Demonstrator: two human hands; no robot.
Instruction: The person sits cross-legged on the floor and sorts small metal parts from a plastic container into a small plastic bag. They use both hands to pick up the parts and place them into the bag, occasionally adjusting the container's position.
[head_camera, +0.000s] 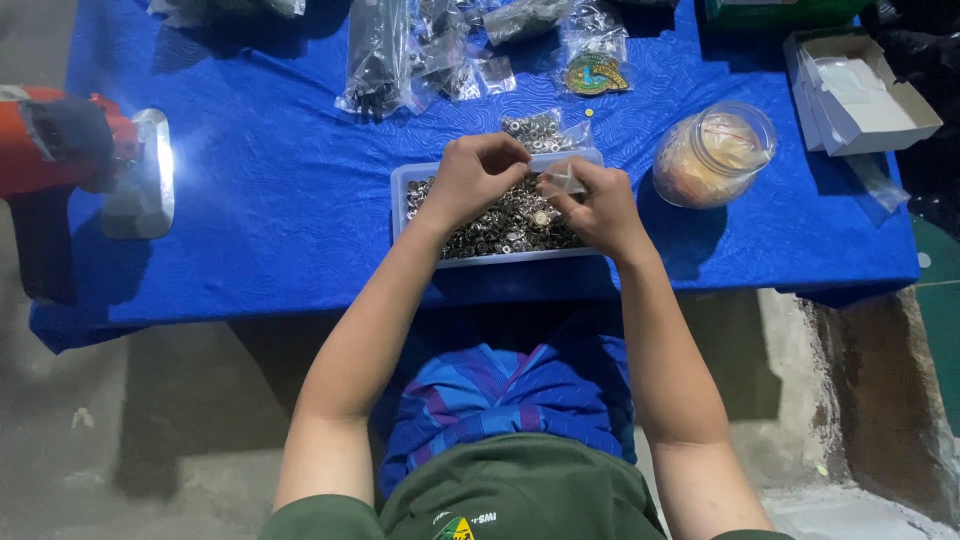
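The small clear plastic bag (563, 180) sits pinched in the fingers of the right hand (598, 208), directly above the shallow clear plastic tray (400, 190) of small round metal pieces (500, 228). The left hand (472, 180), fingers curled narrow, meets the bag's edge from the left over the same tray on the blue table cover (270, 200).

left hand (478, 178) over tray (400, 185) of small metal pieces (500, 228) | right hand (598, 205) pinching small clear bag (565, 180)
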